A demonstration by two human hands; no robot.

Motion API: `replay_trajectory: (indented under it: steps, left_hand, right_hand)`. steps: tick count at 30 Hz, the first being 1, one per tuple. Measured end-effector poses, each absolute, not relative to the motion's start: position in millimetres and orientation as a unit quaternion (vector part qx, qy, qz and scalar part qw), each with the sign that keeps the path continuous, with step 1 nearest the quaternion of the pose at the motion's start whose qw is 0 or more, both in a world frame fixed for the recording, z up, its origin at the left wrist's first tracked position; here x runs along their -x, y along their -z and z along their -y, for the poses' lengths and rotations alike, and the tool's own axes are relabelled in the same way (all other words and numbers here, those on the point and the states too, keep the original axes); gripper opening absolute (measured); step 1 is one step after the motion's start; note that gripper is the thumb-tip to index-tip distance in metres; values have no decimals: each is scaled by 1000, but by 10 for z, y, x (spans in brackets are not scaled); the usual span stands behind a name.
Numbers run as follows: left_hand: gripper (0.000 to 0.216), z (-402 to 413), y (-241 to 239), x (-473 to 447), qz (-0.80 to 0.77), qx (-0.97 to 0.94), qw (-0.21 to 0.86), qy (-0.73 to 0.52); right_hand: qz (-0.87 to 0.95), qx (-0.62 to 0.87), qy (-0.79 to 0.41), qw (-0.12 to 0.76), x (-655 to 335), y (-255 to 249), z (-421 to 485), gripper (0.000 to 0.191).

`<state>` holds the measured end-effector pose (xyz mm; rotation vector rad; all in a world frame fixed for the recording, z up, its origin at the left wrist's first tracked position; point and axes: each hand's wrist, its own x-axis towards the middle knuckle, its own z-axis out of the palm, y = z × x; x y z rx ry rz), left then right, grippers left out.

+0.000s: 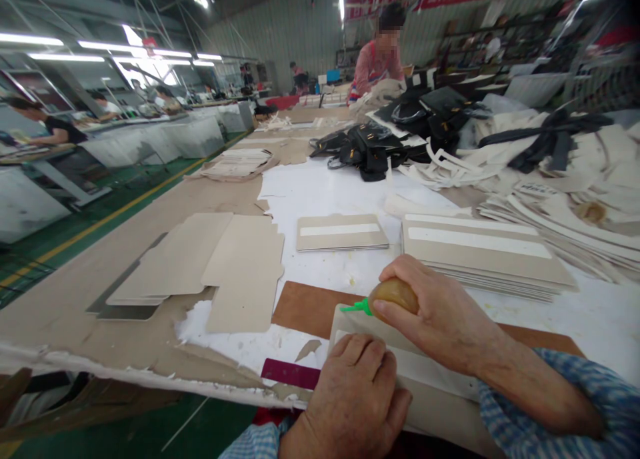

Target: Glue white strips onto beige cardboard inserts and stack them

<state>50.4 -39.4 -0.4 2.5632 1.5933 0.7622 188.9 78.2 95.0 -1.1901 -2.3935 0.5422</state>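
Observation:
My right hand (pixel 440 312) is wrapped round a small amber glue bottle (pixel 395 293) with a green nozzle (pixel 356 306). The nozzle tip touches the top left corner of a beige card piece (pixel 430 405) lying on a brown board (pixel 305 309). My left hand (pixel 357 395) rests on the near edge of that card, knuckles bent and fingers pressed together on it. Both forearms wear blue checked sleeves.
Stacks of beige cards with white strips (pixel 343 232) (pixel 480 252) lie just beyond. Flat cut cards (pixel 245 272) lie to the left on the long worktable (pixel 60 305). Black bags (pixel 375 145) and white fabric pile up farther back. A person (pixel 377 55) stands at the far end.

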Motion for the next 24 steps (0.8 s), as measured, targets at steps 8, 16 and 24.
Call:
replay_trajectory:
  steps: [8, 16, 24]
  left_hand:
    - [23, 399, 0, -508, -508, -825, 16, -247]
    - [23, 404, -11, -497, -516, -822, 28, -241]
    - [20, 402, -30, -510, -519, -822, 47, -231]
  right_hand:
    - [857, 447, -177, 185, -1997, -980, -799, 19]
    - [853, 455, -179, 185, -2046, -988, -794, 17]
    - [856, 446, -192, 177, -1888, -1022, -792, 15]
